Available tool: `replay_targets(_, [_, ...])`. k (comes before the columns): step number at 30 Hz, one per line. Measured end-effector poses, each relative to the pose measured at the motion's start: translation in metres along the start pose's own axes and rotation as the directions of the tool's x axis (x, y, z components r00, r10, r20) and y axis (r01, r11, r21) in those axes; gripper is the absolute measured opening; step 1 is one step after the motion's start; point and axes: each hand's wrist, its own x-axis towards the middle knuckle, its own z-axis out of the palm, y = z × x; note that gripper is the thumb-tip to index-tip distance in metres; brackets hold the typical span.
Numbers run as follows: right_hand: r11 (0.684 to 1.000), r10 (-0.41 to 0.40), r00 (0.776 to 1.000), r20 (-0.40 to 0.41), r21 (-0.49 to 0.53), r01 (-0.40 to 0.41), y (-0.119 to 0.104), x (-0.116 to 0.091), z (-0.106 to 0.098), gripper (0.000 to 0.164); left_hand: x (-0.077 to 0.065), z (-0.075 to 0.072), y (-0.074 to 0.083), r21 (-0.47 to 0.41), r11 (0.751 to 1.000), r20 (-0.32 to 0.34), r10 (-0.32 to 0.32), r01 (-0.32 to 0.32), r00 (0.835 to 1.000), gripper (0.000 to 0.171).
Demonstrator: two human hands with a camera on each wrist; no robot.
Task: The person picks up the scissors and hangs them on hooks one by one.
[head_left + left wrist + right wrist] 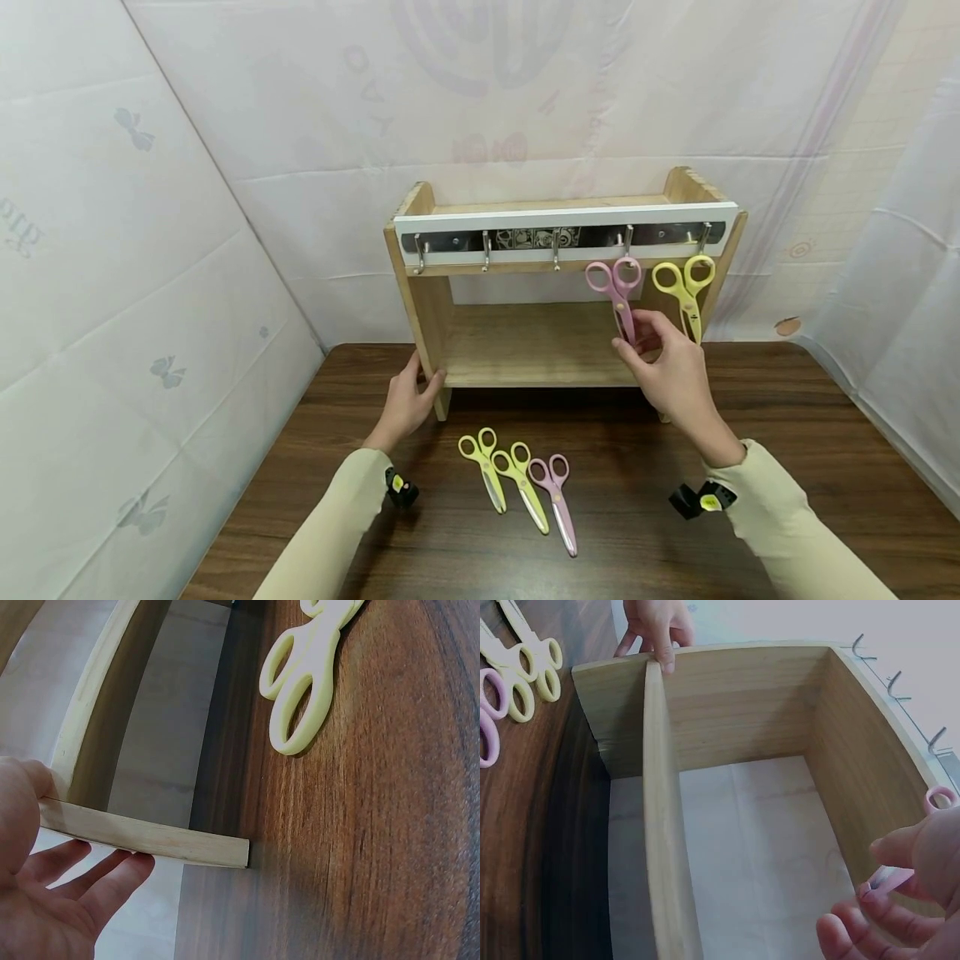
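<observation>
Standing far on the table (pixel 615 508): wooden shelf (pixel 532 340) | left hand (pixel 407 402) gripping its left side (pixel 433 321), presumably for steadiness | right hand (pixel 673 367) pinching pink scissors (pixel 622 306) by the blades, right of centre, seemingly leaving handle loops (pixel 638 275) free for the metal hook (pixel 629 237)

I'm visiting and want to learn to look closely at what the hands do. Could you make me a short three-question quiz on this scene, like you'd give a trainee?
1. How many pairs of scissors lie on the table?
2. True or false: the left hand is holding scissors.
3. Are the held scissors, pinched by the right hand, (a) yellow, (b) pink or (c) blue?

Key:
1. Three.
2. False; it grips the side of the wooden shelf.
3. b.
</observation>
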Motion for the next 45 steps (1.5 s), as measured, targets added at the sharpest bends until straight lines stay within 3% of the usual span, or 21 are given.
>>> replay_targets(7, [0.999,0.035,0.994,0.101,-0.028,-0.033,0.006,-0.016,0.004,0.058,0.0,-0.001,0.001,-0.005,1.0,-0.003,-0.006,0.006,1.0,0.056])
replay_targets(14, [0.993,0.094,0.974,0.208,-0.086,-0.077,0.019,-0.039,0.011,0.075,0.0,-0.001,0.001,-0.009,1.0,0.004,-0.01,0.01,1.0,0.055])
replay_targets(24, [0.979,0.121,0.908,0.401,-0.2,-0.042,0.02,-0.071,0.024,0.084,0.0,-0.001,0.001,-0.002,1.0,0.001,-0.012,0.012,1.0,0.056])
replay_targets(31, [0.965,0.169,0.837,0.52,-0.261,-0.033,0.008,-0.09,0.032,0.088,0.0,-0.001,0.003,-0.001,1.0,0.001,-0.011,0.011,1.0,0.055])
replay_targets(45, [0.96,0.168,0.787,0.593,-0.279,0.006,-0.008,-0.116,0.05,0.087,0.0,0.0,0.003,-0.012,0.999,0.006,-0.031,0.031,1.0,0.056])
